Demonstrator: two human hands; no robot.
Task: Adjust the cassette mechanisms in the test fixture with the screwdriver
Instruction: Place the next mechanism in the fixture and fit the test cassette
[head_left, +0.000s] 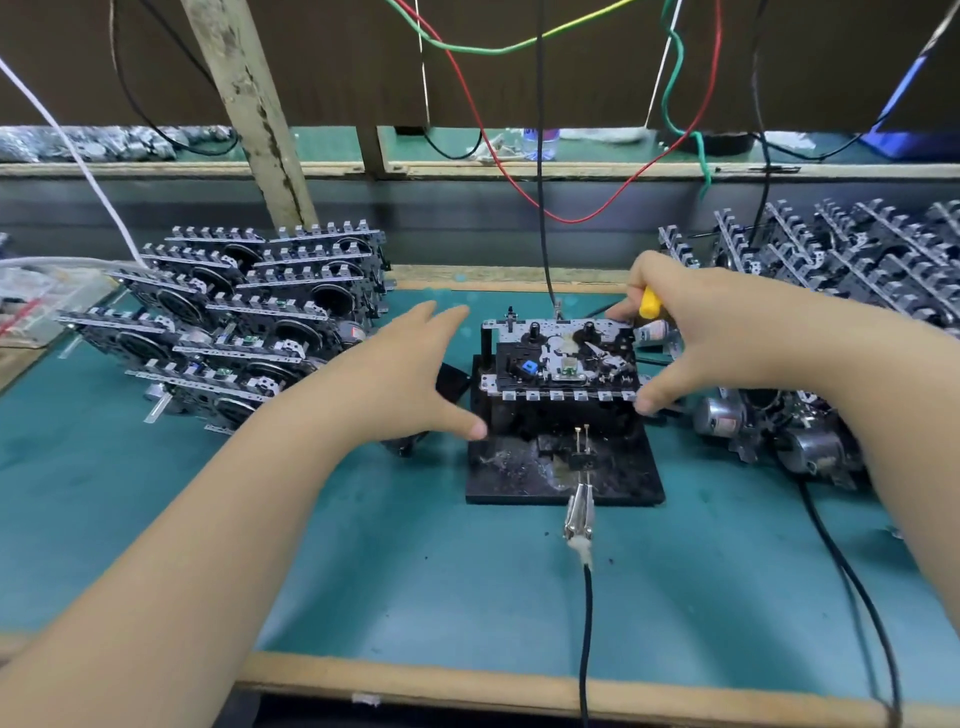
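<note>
Nearest the lens: two bare forearms reaching in over the teal-matted counter (415, 571) with its wooden front edge.

Left hand (410, 374): released, fingers straight and spread, thumb tip down by the left front corner of the black square test fixture base (613, 478). Whether it touches the base, can't tell. Holds nothing.

Right hand (696, 332): grasping the yellow-handled screwdriver (649, 303) in curled fingers; only a bit of handle shows, the tip is hidden. Thumb stretched down to the right front corner of the silver-and-black cassette mechanism (561, 358), touching or just beside it.

That mechanism sits flat on top of the fixture, centre of the counter, between both hands. Metal frame with a row of tabs along the near edge, two black spindles at the back, a small blue part on its left half.

In the way: metal alligator clip (579, 512) on a black cable (586, 634) lies over the fixture's front edge, clamped toward two thin pins. Another black lead (541, 156) drops from above to the fixture's back edge.

Around: stack of identical cassette mechanisms (244, 322) on the left, well apart from the fixture; bigger pile of cassette mechanisms (841, 260) on the right, behind the right wrist, with small silver motors (719, 415) at its near side. Red (467, 93), green (675, 62) and white wires (78, 156) hang over the back shelf.
</note>
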